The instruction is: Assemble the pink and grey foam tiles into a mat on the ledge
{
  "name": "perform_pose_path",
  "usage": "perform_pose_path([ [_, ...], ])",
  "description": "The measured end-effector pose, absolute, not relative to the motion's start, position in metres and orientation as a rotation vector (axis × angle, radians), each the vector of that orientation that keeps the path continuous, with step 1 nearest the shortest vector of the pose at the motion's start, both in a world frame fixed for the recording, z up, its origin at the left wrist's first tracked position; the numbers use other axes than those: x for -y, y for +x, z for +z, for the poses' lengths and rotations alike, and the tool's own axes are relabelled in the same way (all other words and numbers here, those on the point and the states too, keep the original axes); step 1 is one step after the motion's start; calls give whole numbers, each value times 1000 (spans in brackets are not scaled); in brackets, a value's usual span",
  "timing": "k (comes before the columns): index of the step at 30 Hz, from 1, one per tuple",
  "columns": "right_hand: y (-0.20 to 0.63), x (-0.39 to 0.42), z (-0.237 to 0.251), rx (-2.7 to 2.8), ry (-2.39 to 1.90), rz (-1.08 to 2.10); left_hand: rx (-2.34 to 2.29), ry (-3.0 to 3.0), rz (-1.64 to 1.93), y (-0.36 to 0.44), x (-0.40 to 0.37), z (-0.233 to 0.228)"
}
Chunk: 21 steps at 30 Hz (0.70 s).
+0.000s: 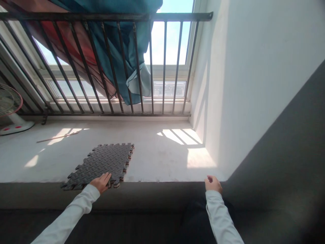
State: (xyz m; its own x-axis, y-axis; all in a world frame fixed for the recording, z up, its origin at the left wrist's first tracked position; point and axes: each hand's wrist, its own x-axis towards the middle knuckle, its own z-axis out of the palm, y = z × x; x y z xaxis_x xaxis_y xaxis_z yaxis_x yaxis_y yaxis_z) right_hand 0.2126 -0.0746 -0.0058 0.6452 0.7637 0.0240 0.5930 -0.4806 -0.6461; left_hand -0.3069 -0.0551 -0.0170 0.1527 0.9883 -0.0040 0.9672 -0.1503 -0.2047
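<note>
A stack of dark foam puzzle mats (103, 162) lies on the white window ledge (157, 156), with its near corner at the ledge's front edge. My left hand (101, 182) rests flat on that near corner, fingers spread. Over at the right, my right hand (213, 184) is loosely curled at the ledge's front edge near the wall corner, and nothing is in it. Both arms wear white sleeves.
A black metal railing (106, 64) runs along the window behind the ledge, with teal and red cloth (119, 51) draped over it. A small fan (11, 112) stands at far left and a thin stick (57, 136) lies near it. The white wall (254, 84) closes the right side.
</note>
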Motion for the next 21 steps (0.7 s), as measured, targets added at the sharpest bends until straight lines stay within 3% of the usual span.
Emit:
perform_pose_path([
  [7,212,75,-5,1007,-2162,416,2011,-2030,-382,-269,28,35],
  [12,205,74,-4,945,-2035,491,1930,-2152,-569,-144,7,63],
  [17,193,71,-13,779,-1873,658,1682,-2785,-198,17,17,23],
  [21,198,72,-29,774,-1953,832,1646,-3086,386,56,36,-20],
])
